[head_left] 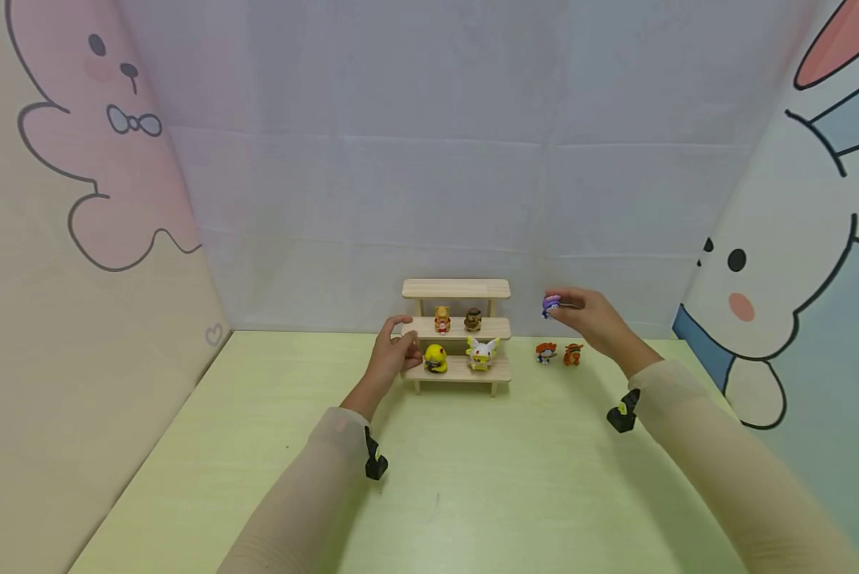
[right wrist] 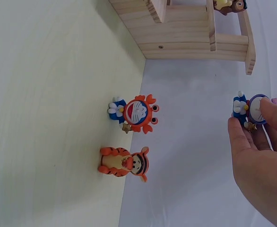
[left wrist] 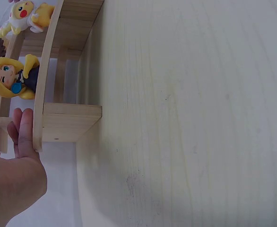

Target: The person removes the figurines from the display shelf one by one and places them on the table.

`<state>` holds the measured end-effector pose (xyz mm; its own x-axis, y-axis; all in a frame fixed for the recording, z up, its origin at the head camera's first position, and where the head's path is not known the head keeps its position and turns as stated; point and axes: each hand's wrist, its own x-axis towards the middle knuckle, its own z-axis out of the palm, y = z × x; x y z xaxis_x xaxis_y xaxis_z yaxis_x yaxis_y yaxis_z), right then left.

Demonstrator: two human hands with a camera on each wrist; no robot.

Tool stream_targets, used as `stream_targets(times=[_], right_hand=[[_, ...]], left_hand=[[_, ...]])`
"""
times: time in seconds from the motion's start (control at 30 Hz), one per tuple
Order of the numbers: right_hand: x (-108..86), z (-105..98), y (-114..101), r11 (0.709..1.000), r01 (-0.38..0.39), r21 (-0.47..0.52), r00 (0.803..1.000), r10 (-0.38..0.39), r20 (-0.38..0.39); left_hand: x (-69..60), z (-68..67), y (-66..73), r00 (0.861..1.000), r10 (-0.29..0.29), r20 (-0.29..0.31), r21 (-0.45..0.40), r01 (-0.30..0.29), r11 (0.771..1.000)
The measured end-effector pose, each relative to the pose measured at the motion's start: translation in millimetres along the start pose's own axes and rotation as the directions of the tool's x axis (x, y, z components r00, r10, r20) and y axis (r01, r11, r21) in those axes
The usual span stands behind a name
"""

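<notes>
A small blue and white cat figurine [head_left: 551, 306] with a purple top is pinched by my right hand [head_left: 593, 317], raised right of the wooden display shelf [head_left: 455, 288]. In the right wrist view the figurine [right wrist: 242, 108] lies between thumb and fingers, its head partly covered. My left hand [head_left: 392, 355] grips the shelf's left end, its fingers around the middle board. On the lowest board stand a yellow-haired figurine [left wrist: 8, 78] and a white and yellow figurine [head_left: 482, 355]. The middle board bears an orange-yellow figurine [head_left: 441, 320] and a brown one [head_left: 473, 320].
Below my right hand, a crab-hatted cat figurine [right wrist: 137, 114] and an orange striped tiger figurine [right wrist: 122, 162] stand side by side on the pale table [head_left: 436, 478]. A white cloth [head_left: 372, 191] hangs behind; printed panels flank both sides.
</notes>
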<state>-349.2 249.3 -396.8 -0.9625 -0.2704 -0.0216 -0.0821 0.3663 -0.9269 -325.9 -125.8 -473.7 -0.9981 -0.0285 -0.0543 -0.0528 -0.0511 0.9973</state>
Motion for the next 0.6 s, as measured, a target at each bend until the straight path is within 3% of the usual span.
stream_targets(times=[0.6], right_hand=[[-23.2,-29.0,50.3,0.999,-0.031,0.011,0.999,0.031,-0.021]], left_hand=[[0.9,0.1,-0.1,1.0,-0.005,-0.008,-0.002,0.005,1.0]])
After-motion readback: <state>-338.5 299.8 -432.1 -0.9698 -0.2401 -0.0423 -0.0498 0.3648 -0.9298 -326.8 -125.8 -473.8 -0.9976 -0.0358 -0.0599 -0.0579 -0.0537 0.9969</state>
